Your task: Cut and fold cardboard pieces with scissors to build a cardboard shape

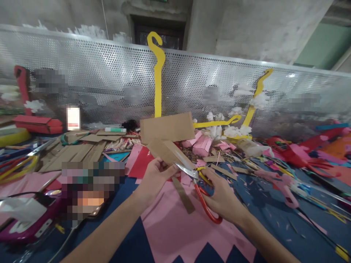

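My left hand [157,179] pinches a piece of brown cardboard [166,149] between thumb and fingers. A narrow cardboard strip [184,197] hangs below that hand, over a large pink sheet [192,233] with a zigzag front edge. Scissors [210,212] with red and yellow handles are gripped in my right hand [223,195]. Their blades lie against the cardboard, close to my left fingertips; whether they are fully closed I cannot tell. Just beyond, a folded cardboard piece [167,128] stands at the base of a yellow hooked shape [158,80].
A perforated metal panel [186,76] runs along the back. To the right lie a pink glue gun [285,186] with a cable and many paper scraps. On the left are stacked cardboard [74,153], a glue stick [115,130] and a purple container [33,219].
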Demonstrator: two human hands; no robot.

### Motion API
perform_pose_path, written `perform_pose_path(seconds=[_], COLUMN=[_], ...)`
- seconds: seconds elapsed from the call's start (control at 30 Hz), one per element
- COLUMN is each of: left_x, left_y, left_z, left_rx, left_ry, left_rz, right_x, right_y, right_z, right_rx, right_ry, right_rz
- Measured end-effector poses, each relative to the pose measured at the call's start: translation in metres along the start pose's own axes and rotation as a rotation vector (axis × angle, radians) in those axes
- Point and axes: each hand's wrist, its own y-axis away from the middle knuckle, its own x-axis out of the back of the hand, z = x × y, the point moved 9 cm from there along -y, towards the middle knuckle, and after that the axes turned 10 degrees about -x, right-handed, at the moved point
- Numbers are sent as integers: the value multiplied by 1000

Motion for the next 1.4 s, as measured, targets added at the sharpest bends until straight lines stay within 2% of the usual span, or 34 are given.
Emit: perform_pose_path(seconds=[0.57, 0.7, 0.93, 1.13, 1.3, 1.4], left_x=[-3, -2, -2, -4, -3, 3], left_y=[1, 0, -1, 0, -1, -2], left_z=[5, 5, 7, 12, 10, 10], left_rx=[-24, -31, -48, -62, -54, -52], left_ry=[-40, -32, -60, -125, -125, -108], left_rz=[-21, -24, -62, -95, -81, -32], right_x=[-10, -11, -11, -14, -20, -23], right_y=[1, 0, -2, -1, 0, -2], right_z=[4, 11, 22, 25, 28, 32], right_rx=[-64, -90, -167, -245, -281, -290], right_ry=[-40, -6, 20, -107, -284, -282], right_rz=[-62, -29, -47, -89, -137, -125])
